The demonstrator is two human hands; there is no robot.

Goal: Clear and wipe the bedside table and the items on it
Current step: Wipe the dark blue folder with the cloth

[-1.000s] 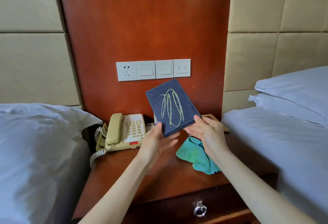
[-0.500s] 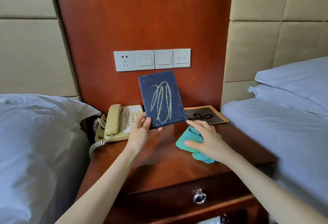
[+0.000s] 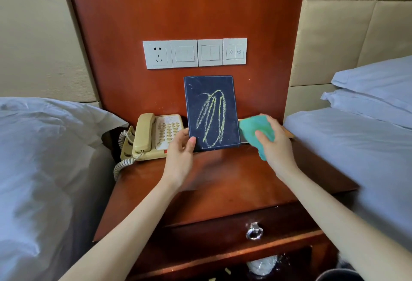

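Right hand [image 3: 275, 145] has lifted the green cloth [image 3: 256, 130] off the tabletop [image 3: 223, 182], fingers bunched round it, beside the chalk-marked board [image 3: 211, 111]. Left hand [image 3: 180, 153] fingers pinch the board's lower corner, now upright. Wipe looks imminent; phone [image 3: 153, 136] untouched.

1. The dark board [image 3: 211, 111] with the yellow scribble is standing straighter now. A moment ago it was leaning to one side.
2. The left hand [image 3: 180, 153] is holding the board alone at its bottom left corner. One second ago both hands were holding it.
3. The right hand [image 3: 275, 145] is gripping the green cloth [image 3: 256, 130] and lifting it up off the bedside table [image 3: 223, 180]. Half a second ago the cloth was lying on the wood under that hand.
4. The cloth is now right beside the board's right edge.
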